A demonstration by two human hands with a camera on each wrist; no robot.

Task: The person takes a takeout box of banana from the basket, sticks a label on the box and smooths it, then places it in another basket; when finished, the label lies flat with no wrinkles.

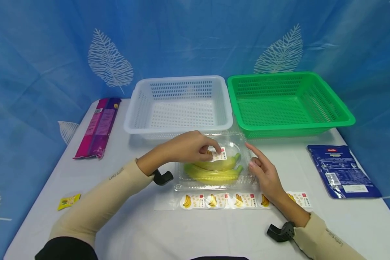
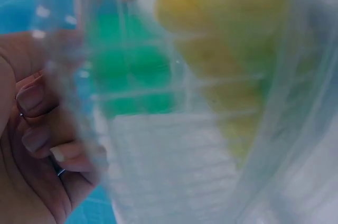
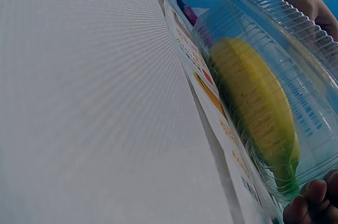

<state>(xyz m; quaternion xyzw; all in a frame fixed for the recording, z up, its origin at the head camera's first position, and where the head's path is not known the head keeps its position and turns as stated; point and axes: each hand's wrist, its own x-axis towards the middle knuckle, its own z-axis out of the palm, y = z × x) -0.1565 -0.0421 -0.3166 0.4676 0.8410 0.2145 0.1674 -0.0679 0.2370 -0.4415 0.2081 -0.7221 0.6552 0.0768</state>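
A clear plastic clamshell box (image 1: 198, 186) with bananas (image 1: 219, 176) inside lies in front of the baskets. My left hand (image 1: 190, 148) reaches over its lid, thumb and index finger bent and pinching the left end of a white banana sticker (image 1: 221, 155). In the left wrist view, the see-through box wall covers part of the left hand's fingers (image 2: 37, 139). At the box's right edge is my right hand (image 1: 268, 177), index finger extended along the rim and the other fingers bent. The right wrist view has its fingertips (image 3: 314, 192) right by the box corner and a banana's stem.
A strip of banana stickers (image 1: 243, 200) runs below the box, partly under the right forearm. Behind stand a white basket (image 1: 182, 130) and a green basket (image 1: 295, 127). A purple packet (image 1: 97, 128), a small yellow packet (image 1: 69, 201) and a blue pouch (image 1: 342, 171) lie at the sides.
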